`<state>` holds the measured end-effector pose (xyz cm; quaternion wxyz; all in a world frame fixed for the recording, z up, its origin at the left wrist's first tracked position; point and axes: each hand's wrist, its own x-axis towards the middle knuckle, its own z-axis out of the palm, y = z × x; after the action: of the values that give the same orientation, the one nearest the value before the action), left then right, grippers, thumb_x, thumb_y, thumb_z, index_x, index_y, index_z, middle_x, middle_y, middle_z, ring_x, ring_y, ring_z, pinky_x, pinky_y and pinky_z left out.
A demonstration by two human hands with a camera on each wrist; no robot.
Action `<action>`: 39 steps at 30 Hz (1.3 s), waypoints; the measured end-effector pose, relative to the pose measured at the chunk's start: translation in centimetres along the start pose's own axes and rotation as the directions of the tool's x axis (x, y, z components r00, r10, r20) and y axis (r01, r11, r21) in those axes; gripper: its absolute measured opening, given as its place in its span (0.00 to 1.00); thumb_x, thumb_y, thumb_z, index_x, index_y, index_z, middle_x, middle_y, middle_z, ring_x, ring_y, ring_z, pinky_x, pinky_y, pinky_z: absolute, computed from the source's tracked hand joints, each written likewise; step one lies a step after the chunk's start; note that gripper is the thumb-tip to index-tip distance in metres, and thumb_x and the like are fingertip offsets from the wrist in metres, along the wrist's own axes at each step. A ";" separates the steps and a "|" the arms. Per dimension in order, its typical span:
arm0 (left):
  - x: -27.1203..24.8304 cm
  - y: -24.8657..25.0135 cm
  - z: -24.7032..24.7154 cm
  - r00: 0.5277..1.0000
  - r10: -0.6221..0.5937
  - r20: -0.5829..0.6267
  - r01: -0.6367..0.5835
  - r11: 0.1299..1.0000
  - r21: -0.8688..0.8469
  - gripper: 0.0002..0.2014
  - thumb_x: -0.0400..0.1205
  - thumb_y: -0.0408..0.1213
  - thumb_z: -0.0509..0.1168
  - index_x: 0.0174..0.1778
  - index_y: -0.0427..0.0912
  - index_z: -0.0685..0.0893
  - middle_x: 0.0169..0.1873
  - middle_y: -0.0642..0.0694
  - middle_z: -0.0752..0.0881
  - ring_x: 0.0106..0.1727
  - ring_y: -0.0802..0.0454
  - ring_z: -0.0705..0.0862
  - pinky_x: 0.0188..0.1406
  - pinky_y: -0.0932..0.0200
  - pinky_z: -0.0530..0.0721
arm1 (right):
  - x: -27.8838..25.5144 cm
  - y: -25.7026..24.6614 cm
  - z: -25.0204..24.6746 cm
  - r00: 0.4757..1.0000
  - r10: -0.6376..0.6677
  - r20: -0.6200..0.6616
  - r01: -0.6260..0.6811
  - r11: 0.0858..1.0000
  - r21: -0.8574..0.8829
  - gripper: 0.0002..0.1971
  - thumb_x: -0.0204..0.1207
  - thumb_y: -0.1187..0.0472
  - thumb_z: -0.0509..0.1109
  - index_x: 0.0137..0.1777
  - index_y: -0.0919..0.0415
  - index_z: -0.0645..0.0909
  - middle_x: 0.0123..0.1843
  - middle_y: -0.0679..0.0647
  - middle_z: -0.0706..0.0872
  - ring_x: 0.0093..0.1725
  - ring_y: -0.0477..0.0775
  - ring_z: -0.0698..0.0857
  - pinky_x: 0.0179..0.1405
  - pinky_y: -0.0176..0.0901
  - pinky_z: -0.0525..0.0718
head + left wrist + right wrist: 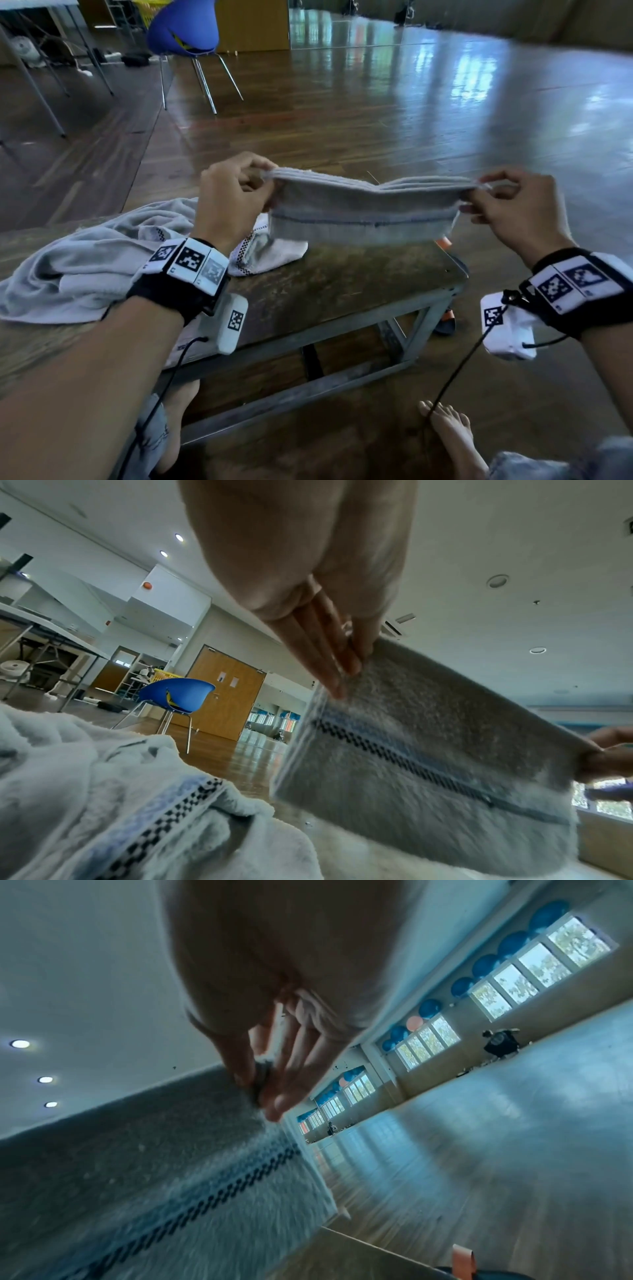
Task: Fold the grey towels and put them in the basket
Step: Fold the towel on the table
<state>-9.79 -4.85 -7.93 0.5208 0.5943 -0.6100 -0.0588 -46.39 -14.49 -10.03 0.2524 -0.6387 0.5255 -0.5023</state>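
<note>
A folded grey towel [359,212] with a dark checked stripe hangs stretched in the air above the far side of the low wooden table [342,284]. My left hand [236,192] pinches its upper left corner, and my right hand [493,202] pinches its upper right corner. The same towel [428,750] fills the lower right of the left wrist view under my left hand [346,664]. It also fills the lower left of the right wrist view as the towel [154,1164], pinched by my right hand [263,1085]. No basket is in view.
A crumpled pile of grey towels [102,260] lies on the table's left part, also seen as the pile [103,804]. A blue chair [183,31] stands on the wooden floor at the back left. An orange and black object [445,318] sits on the floor by the table's right corner.
</note>
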 end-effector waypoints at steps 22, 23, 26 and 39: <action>-4.3 -4.9 4.7 0.704 -0.587 0.400 0.199 0.704 0.682 0.24 0.76 0.53 0.73 0.25 0.41 0.74 0.26 0.47 0.79 0.29 0.50 0.80 0.27 0.56 0.70 | -2.7 5.1 0.2 0.768 0.468 0.438 -0.048 0.723 -0.689 0.29 0.77 0.42 0.73 0.40 0.73 0.86 0.31 0.63 0.88 0.29 0.55 0.83 0.35 0.47 0.84; -4.3 -4.9 4.8 0.706 -0.586 0.397 0.203 0.705 0.680 0.24 0.76 0.52 0.73 0.24 0.41 0.73 0.25 0.47 0.78 0.28 0.51 0.78 0.26 0.56 0.69 | -2.8 5.1 0.3 0.751 0.480 0.453 -0.044 0.721 -0.691 0.26 0.77 0.43 0.74 0.39 0.71 0.87 0.31 0.62 0.88 0.29 0.53 0.83 0.34 0.46 0.83; -4.2 -4.6 4.9 0.722 -0.586 0.369 0.227 0.704 0.673 0.24 0.75 0.50 0.75 0.24 0.41 0.71 0.22 0.47 0.75 0.25 0.52 0.75 0.23 0.56 0.65 | -3.0 5.2 0.3 0.716 0.504 0.483 -0.032 0.715 -0.698 0.21 0.76 0.46 0.77 0.37 0.67 0.87 0.26 0.52 0.86 0.23 0.48 0.79 0.30 0.43 0.81; -5.0 -4.7 4.5 0.656 -0.637 0.405 0.320 0.721 0.614 0.17 0.74 0.47 0.76 0.33 0.35 0.82 0.33 0.40 0.87 0.39 0.40 0.89 0.48 0.46 0.89 | -4.1 4.5 1.3 0.729 0.559 0.395 -0.110 0.666 -0.738 0.27 0.76 0.41 0.75 0.39 0.70 0.90 0.39 0.63 0.92 0.44 0.61 0.91 0.50 0.57 0.91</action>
<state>-11.11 -4.77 -16.03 0.0980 0.8002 -0.5475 -0.2241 -46.89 -12.40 -15.92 0.2490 -0.6927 0.6769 0.0067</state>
